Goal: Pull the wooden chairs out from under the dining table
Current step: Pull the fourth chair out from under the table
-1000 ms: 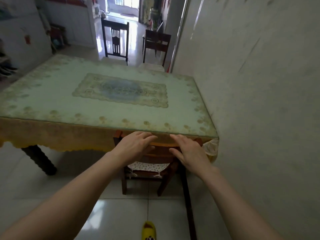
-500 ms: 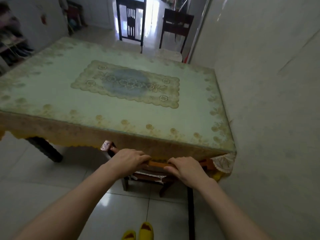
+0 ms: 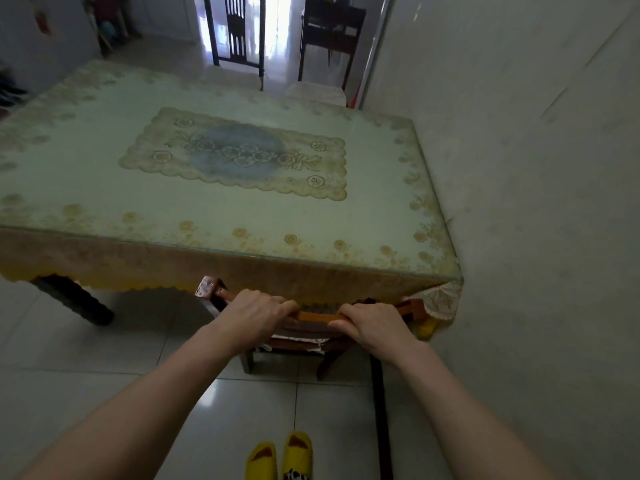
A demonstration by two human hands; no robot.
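A wooden chair (image 3: 317, 317) stands tucked under the near edge of the dining table (image 3: 104, 188), which wears a pale floral cloth with a yellow fringe. Only the chair's top rail, part of its cushioned seat and two legs show. My left hand (image 3: 254, 315) grips the left part of the top rail. My right hand (image 3: 372, 329) grips the right part. Two darker chairs stand beyond the table's far edge: one with a slatted back (image 3: 239, 32) and one more solid (image 3: 332, 29).
A plain wall (image 3: 519, 202) runs close along the table's right side. A dark table leg (image 3: 74, 301) stands at the left, and a thin dark pole (image 3: 381, 410) rises by the wall. My yellow slippers (image 3: 282, 457) are on the tiled floor just behind the chair.
My hands went from resting on the rail to curling tightly around it. The view has tipped further down and closer, and both slippers now show.
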